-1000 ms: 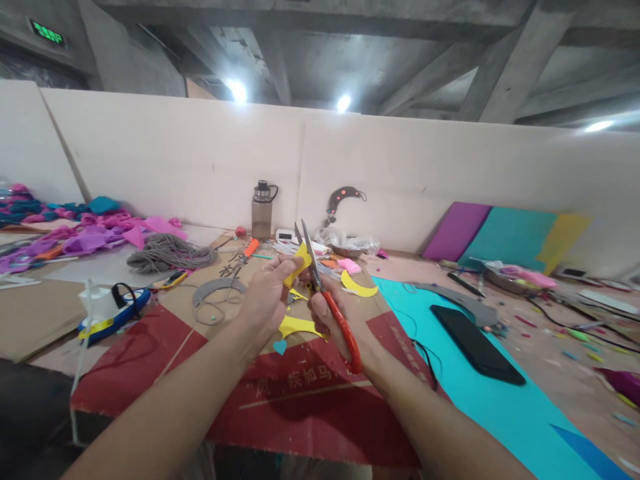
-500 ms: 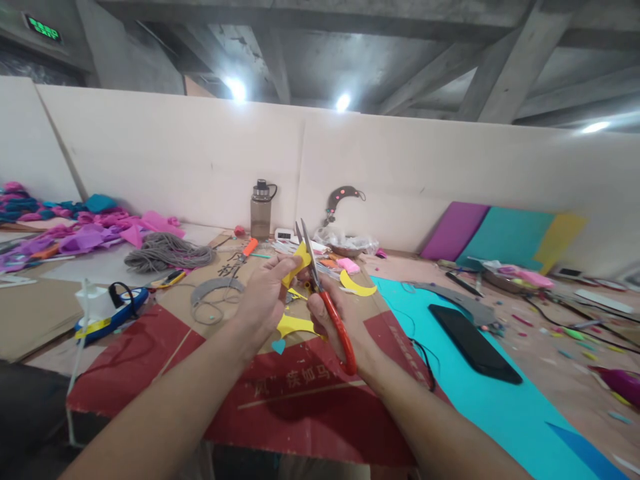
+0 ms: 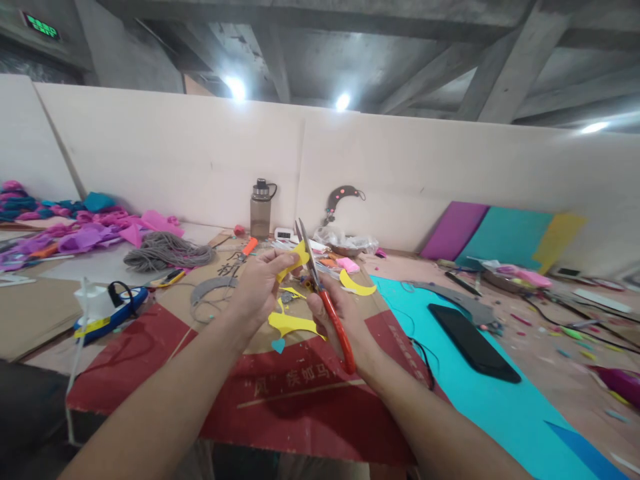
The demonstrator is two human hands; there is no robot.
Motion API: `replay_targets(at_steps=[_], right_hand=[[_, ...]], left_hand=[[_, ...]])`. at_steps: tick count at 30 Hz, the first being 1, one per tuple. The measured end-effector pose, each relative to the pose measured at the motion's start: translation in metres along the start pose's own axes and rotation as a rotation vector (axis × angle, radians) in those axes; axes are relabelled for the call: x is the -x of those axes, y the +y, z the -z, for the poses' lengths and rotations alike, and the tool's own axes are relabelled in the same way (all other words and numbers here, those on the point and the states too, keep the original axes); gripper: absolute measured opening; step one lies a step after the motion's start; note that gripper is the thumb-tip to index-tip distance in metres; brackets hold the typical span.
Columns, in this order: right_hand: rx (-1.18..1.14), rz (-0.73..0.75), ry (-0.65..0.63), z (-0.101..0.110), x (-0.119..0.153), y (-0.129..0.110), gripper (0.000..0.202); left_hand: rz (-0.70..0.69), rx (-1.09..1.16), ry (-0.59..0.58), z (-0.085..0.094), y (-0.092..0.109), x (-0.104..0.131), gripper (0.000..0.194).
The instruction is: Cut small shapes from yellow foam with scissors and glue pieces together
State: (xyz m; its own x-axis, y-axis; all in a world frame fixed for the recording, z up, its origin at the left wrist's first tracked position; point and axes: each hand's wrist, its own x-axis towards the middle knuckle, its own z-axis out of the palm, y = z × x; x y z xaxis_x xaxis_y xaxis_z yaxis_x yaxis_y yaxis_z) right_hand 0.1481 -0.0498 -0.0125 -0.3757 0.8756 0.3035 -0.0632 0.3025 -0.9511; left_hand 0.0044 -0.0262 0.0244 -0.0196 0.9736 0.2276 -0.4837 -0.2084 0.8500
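Note:
Between the thumb and fingers of my left hand [image 3: 259, 283] is a small piece of yellow felt [image 3: 296, 259], held up over the cardboard. My right hand [image 3: 340, 313] is wrapped round the red handles of a pair of scissors [image 3: 334, 320]. Their blades point up and away, slightly parted, right beside the felt's right edge. Below the hands lie a larger yellow scrap [image 3: 295, 324] and a small teal heart [image 3: 279, 345]. A yellow crescent [image 3: 357, 285] rests right of the scissors.
A red and brown cardboard sheet [image 3: 300, 427] covers the table's middle. On a turquoise sheet [image 3: 500, 413] at right lies a black phone [image 3: 473, 342]. A bottle [image 3: 261, 210] stands at the back. Grey cord [image 3: 165, 252] and a power strip [image 3: 113, 313] are at left.
My left hand has shifted slightly left with the yellow felt, turning it a little. The scissors stay nearly in place. More of the yellow scrap below shows.

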Motion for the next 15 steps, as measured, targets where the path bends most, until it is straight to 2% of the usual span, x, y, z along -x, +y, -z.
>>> replay_targets(at_steps=[8, 15], right_hand=[[0.007, 0.018, 0.005, 0.0, 0.0, -0.001, 0.047], [0.223, 0.12, 0.047, 0.004, 0.0, -0.005, 0.032]], left_hand=[[0.003, -0.098, -0.074, 0.008, 0.008, -0.004, 0.012], [-0.041, -0.296, -0.142, 0.021, 0.023, -0.012, 0.017]])
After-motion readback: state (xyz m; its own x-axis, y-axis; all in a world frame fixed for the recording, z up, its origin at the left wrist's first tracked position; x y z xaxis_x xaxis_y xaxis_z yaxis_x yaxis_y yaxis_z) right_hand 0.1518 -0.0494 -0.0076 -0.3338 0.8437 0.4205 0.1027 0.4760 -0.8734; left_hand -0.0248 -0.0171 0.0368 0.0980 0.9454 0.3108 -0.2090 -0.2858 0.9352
